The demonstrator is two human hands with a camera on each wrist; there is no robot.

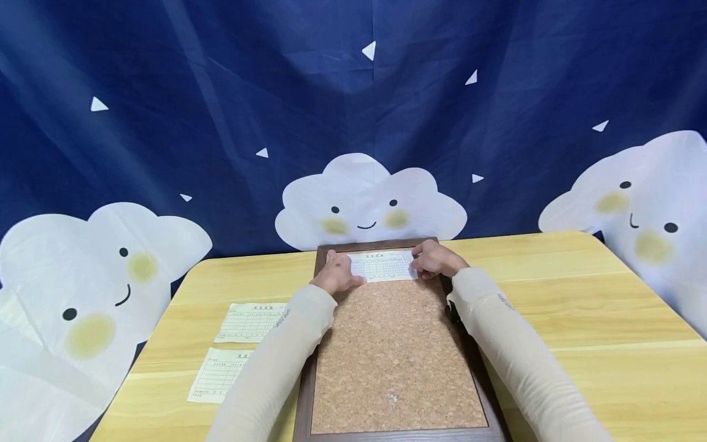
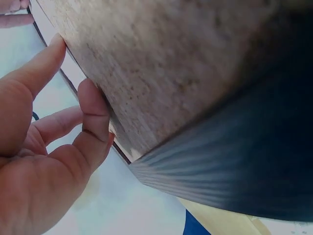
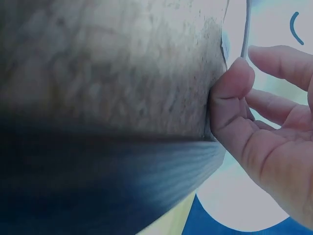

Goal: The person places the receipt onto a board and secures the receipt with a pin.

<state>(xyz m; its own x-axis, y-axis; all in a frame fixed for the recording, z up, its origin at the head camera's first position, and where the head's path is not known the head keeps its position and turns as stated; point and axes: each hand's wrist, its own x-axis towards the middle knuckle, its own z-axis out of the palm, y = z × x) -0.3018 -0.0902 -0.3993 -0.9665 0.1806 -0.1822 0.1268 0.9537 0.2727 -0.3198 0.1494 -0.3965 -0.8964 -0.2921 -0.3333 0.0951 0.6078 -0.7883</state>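
Observation:
A white printed paper form (image 1: 383,266) with a ruled table lies across the top of a cork board (image 1: 397,350) in a dark wooden frame. My left hand (image 1: 336,272) holds the form's left end, its thumb along the lower left corner. At the other end, my right hand (image 1: 436,259) pinches the form's right edge near the frame. In the left wrist view, the left hand (image 2: 54,142) has its fingertips right at the form's edge, close over the cork. The right wrist view shows the right hand (image 3: 269,107) with bent fingers at the form's thin edge.
Two pale printed forms lie on the wooden table (image 1: 580,307) left of the board, an upper form (image 1: 248,322) and a lower form (image 1: 218,374); my left sleeve partly covers both. A blue curtain (image 1: 353,98) with smiling clouds hangs behind the table's far edge.

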